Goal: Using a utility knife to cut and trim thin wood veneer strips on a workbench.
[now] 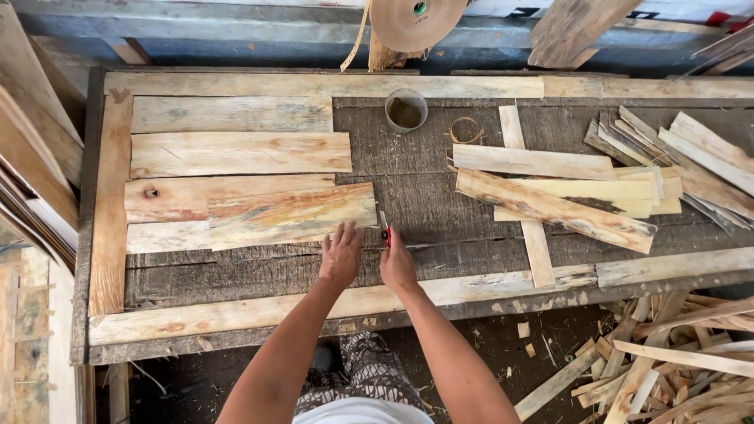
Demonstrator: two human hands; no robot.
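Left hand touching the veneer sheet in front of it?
Touching. Head view: left hand lies flat, fingertips overlapping the lower edge of the veneer sheet; no gap visible.

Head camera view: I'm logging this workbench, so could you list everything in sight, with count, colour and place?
Workbench: one, dark weathered wood, centre.
Veneer sheets: about five, pale with orange streaks, laid flat at left.
Veneer strips: loose pile, pale, at right.
Tape roll: one, brown, top centre.
Small pot: one, grey, back of bench.
Offcuts: many, pale, on floor at right.
Cutter: one, red handle, in right hand.
Left hand: flat on veneer edge.
Right hand: gripping cutter.
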